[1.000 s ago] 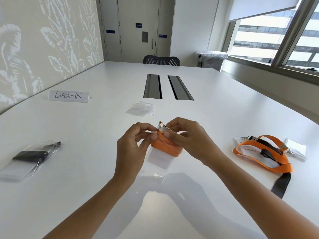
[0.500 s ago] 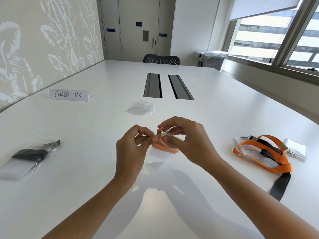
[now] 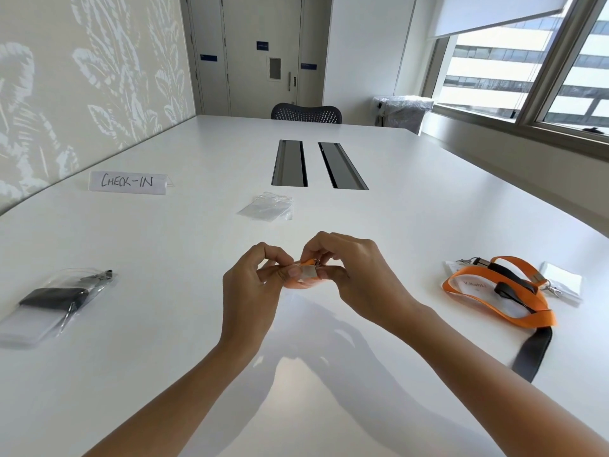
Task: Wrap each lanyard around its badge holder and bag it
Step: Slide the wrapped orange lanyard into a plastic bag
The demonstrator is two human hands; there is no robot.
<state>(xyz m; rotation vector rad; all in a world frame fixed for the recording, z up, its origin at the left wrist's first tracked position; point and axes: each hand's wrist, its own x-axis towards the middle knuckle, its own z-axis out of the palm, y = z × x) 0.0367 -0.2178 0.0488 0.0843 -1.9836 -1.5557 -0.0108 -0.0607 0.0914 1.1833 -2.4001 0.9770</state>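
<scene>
My left hand (image 3: 253,282) and my right hand (image 3: 349,268) meet just above the table centre, both pinching a badge holder (image 3: 308,271) with an orange lanyard wound around it. Only a pale edge of the holder, a strip of orange and the metal clip show between my fingers. Beyond my hands lies a small pile of empty clear bags (image 3: 267,208). At the left rests a sealed bag (image 3: 56,301) holding a badge with a black lanyard. At the right lie loose lanyards, one orange (image 3: 494,303) and one black (image 3: 534,354), tangled over badge holders (image 3: 563,283).
A white "CHECK-IN" card (image 3: 128,183) stands at the back left of the white table (image 3: 164,324). Two dark cable slots (image 3: 290,163) run down the table's middle. A black chair (image 3: 306,112) sits at the far end.
The wrapped holder has turned from nearly upright and hanging below my fingers to flat and edge-on, now mostly hidden between both hands. My hands have closed in around it.
</scene>
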